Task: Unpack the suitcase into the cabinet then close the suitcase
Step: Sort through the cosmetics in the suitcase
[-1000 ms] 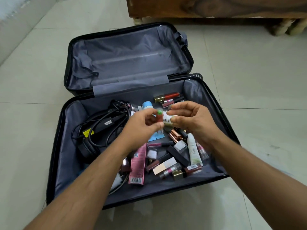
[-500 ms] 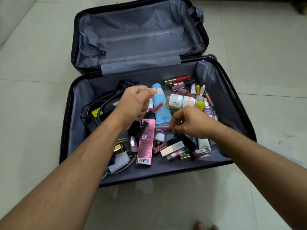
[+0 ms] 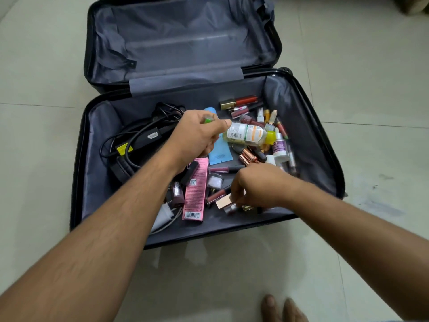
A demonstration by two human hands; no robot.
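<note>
Suitcase (image 3: 97,159) lying open on the tiled floor (image 3: 348,263), near half littered with small cosmetics. Left hand (image 3: 197,138) curled round a small green-tipped item (image 3: 207,120), grip narrow and occupied. Right hand (image 3: 260,189) down among the lip-gloss tubes (image 3: 217,196) near the front wall, fingers pinching at one, though exactly which cannot be told. Probably light, stiff, smooth, apt to slip; best pinched mid-barrel, several gathered at once. Clear bottle (image 3: 246,133) likely heavier; better held round the body.
</note>
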